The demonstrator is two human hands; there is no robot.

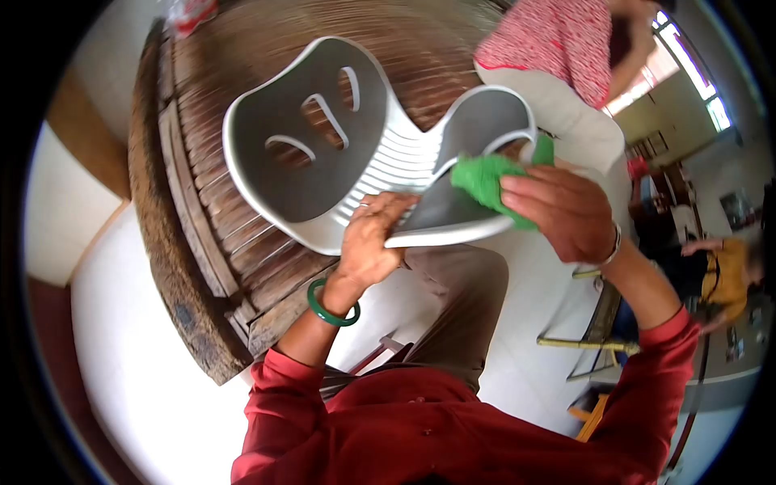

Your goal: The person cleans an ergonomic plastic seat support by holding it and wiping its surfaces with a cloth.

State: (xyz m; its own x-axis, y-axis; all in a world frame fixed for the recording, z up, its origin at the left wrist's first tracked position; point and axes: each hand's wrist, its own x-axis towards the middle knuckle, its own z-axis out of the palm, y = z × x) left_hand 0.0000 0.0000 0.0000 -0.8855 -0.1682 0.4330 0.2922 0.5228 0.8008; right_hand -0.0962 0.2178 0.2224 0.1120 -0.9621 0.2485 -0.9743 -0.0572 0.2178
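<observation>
A grey and white molded plastic seat (396, 166) with slots and a ribbed middle lies tilted on the wooden slatted table. My left hand (372, 238), with a green bangle at the wrist, grips its near edge beside the ribs, fingers on top. In my right hand (562, 210) is a bunched green cloth (489, 182), pressed against the seat's right part near the curved opening. The cloth hides some of that surface.
The slatted table (234, 226) has a rough wooden edge at left. A person in a red patterned garment (558, 44) is close at the upper right. Another person in yellow (727, 279) is farther right, near a bamboo-like chair (594, 343). A red and white package (190, 12) lies at the top left.
</observation>
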